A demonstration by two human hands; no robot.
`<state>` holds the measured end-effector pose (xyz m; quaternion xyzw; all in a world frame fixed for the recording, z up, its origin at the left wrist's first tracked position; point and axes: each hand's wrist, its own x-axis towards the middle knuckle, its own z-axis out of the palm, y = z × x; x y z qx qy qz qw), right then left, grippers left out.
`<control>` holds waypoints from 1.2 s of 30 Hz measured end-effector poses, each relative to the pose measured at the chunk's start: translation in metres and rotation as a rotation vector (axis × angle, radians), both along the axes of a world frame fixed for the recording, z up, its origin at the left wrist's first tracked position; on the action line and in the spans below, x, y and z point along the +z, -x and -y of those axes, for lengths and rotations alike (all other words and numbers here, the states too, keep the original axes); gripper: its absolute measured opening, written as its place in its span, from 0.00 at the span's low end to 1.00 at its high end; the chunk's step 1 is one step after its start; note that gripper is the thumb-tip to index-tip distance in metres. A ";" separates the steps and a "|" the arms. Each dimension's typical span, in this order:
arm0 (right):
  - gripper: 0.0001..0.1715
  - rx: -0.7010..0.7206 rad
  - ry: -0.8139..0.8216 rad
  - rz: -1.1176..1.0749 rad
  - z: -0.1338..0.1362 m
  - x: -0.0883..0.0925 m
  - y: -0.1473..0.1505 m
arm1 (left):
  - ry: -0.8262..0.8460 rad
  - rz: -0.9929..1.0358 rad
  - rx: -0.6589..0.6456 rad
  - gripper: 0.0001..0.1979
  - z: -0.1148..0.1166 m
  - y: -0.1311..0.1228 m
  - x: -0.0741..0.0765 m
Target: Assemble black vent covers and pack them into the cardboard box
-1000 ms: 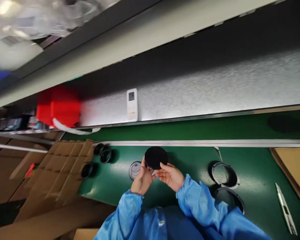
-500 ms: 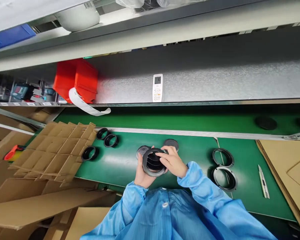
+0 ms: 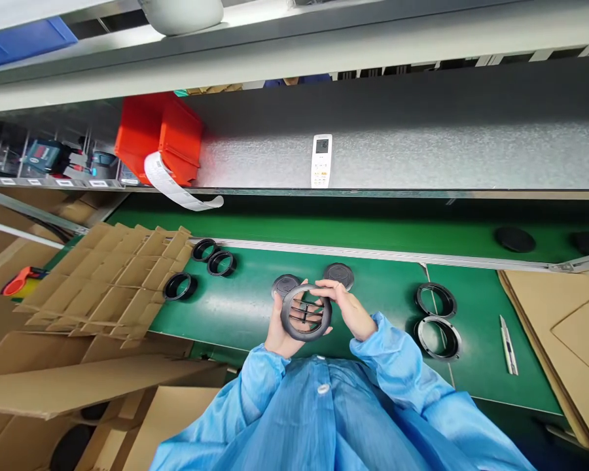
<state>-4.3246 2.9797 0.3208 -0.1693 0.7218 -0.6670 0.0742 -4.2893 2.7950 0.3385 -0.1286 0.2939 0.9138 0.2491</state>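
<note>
Gripping the blk vent (image 3: 306, 335) at near mid-bench (image 3: 243, 304), L hand (image 3: 279, 333) shows slats now see-through vs. dark earlier. R hand (image 3: 352, 313), fingers straightened, shifted from slats to far rim.

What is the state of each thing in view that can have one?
Vent: held, open to see through
Left hand: gripping the vent
Right hand: touching the vent
Remote: display showing digits
Carton: flaps open
Knife: lying flat, blade state unclear
Paper strip: curled, hanging

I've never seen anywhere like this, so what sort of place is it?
Likely an assembly or packing area: a slatted round part held over a green bench, with cardboard dividers nearby.
</note>
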 end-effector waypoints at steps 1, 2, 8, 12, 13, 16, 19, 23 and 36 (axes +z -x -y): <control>0.42 -0.027 0.008 -0.001 -0.001 -0.003 -0.003 | -0.009 0.008 0.008 0.40 -0.001 0.000 0.001; 0.41 -0.049 0.005 -0.010 -0.002 -0.007 -0.006 | -0.017 0.018 0.015 0.39 -0.003 0.001 0.001; 0.37 -0.136 -0.354 -0.379 0.008 -0.033 -0.031 | -0.018 0.117 0.114 0.31 -0.009 0.004 -0.009; 0.44 0.096 -0.601 -0.471 0.005 -0.038 -0.036 | 0.095 0.221 0.128 0.26 -0.021 0.007 -0.032; 0.50 0.109 -0.615 -0.397 0.002 -0.038 -0.034 | 0.106 0.236 0.076 0.26 -0.027 0.007 -0.037; 0.72 0.128 -0.581 -0.166 -0.014 -0.037 -0.028 | 0.117 0.239 -0.055 0.30 -0.050 0.006 -0.043; 0.76 0.122 -0.577 -0.128 -0.044 -0.038 -0.017 | 0.165 0.265 -0.166 0.33 -0.066 0.006 -0.036; 0.70 -0.402 -0.875 -0.013 -0.120 -0.056 0.011 | 0.270 0.300 -0.223 0.31 -0.062 0.014 -0.029; 0.72 -0.588 -1.328 0.498 -0.241 -0.140 0.056 | 0.593 0.378 -0.076 0.26 -0.042 0.015 -0.043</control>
